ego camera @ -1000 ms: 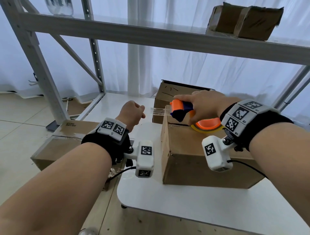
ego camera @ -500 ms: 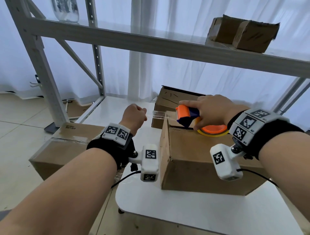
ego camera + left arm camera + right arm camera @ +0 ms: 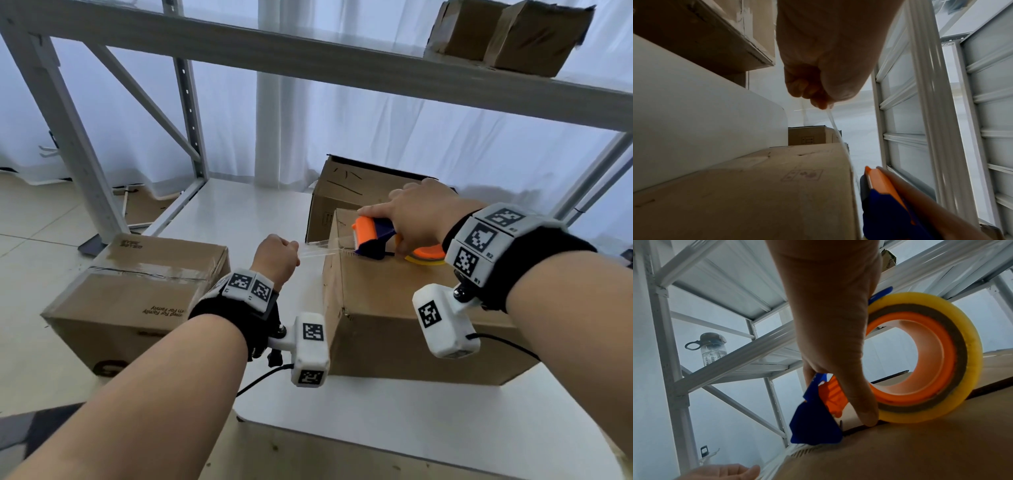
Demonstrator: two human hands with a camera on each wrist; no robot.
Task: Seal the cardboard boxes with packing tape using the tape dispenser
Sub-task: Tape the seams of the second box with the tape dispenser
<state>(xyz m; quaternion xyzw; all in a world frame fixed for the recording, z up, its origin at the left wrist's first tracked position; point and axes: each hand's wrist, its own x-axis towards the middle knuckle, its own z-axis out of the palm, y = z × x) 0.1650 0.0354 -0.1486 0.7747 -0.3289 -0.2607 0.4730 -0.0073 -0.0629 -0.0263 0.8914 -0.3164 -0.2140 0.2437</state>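
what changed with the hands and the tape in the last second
Little changed. The left hand still pinches the free tape end, stretched off the box's left edge. The right hand still grips the tape dispenser on the box top. The head camera shifted, so small moves cannot be told.

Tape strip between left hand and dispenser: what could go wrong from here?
1. The strip hangs unsupported off the box edge, pinched by the left hand; it may twist or stick to itself.
2. The right hand holds the dispenser right at that edge, so it could slip off.
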